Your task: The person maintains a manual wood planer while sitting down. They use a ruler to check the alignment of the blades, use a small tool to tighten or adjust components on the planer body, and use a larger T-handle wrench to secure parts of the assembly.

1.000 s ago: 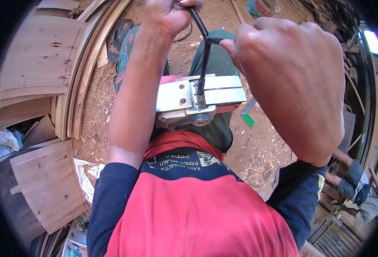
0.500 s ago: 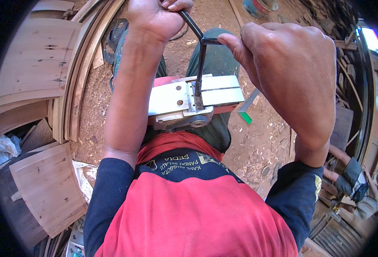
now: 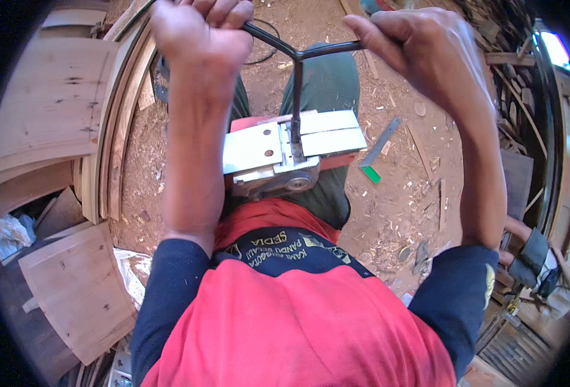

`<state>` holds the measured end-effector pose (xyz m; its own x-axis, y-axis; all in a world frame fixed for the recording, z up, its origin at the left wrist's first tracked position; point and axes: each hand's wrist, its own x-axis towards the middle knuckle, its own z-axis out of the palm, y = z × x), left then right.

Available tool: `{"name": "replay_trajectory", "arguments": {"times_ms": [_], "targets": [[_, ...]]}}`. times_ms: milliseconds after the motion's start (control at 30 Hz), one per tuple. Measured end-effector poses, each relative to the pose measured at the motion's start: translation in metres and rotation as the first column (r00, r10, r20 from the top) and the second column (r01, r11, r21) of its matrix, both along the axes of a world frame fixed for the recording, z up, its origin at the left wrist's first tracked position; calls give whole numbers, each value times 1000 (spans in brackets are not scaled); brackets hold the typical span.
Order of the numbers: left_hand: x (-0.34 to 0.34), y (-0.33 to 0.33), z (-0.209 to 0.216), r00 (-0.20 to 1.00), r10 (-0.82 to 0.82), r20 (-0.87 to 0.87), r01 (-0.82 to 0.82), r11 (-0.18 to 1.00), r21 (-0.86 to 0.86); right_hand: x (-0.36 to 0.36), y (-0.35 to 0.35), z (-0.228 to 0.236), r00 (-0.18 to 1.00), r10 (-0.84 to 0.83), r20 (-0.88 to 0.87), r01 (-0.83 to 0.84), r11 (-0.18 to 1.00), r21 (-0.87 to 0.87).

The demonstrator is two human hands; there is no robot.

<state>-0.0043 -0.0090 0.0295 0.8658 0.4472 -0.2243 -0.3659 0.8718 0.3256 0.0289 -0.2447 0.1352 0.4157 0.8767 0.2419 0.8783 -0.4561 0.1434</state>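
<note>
An upside-down electric hand planer (image 3: 256, 149) lies across my thighs, its bright metal sole facing up. A black three-way socket wrench (image 3: 297, 84) stands in the gap between the two sole plates, its lower end on the cutter area. My left hand (image 3: 204, 29) is closed round the wrench's left arm. At the tip of the right arm is my right hand (image 3: 423, 42), fingers curled over it and thumb stretched along the near side. The socket end is partly sunk in the gap, so what it sits on is hidden.
On the shaving-covered floor lies a try square (image 3: 380, 149) with a green handle. Wooden panels (image 3: 72, 290) and long boards stand at the left. A coiled black cable (image 3: 262, 48) lies beyond my knees. Another person (image 3: 546, 271) is at the far right among stacked wood.
The wrench has turned, its right arm swinging outward and away from me. My right hand has moved farther off; my left hand has shifted left. The planer stays on my lap.
</note>
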Motion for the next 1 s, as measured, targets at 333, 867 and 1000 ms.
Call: {"name": "replay_trajectory", "arguments": {"times_ms": [333,867,1000], "targets": [[-51,-55,39,825,60,562,-299,890,344,32,3,-114,996,-29,79,-32,733,679],[-56,-67,42,499,-83,863,-839,-295,457,-33,12,-132,472,308,-826,276,838,471],[-111,-52,-7,868,43,495,-483,-160,861,-37,12,-126,97,302,-948,460,831,312]]}}
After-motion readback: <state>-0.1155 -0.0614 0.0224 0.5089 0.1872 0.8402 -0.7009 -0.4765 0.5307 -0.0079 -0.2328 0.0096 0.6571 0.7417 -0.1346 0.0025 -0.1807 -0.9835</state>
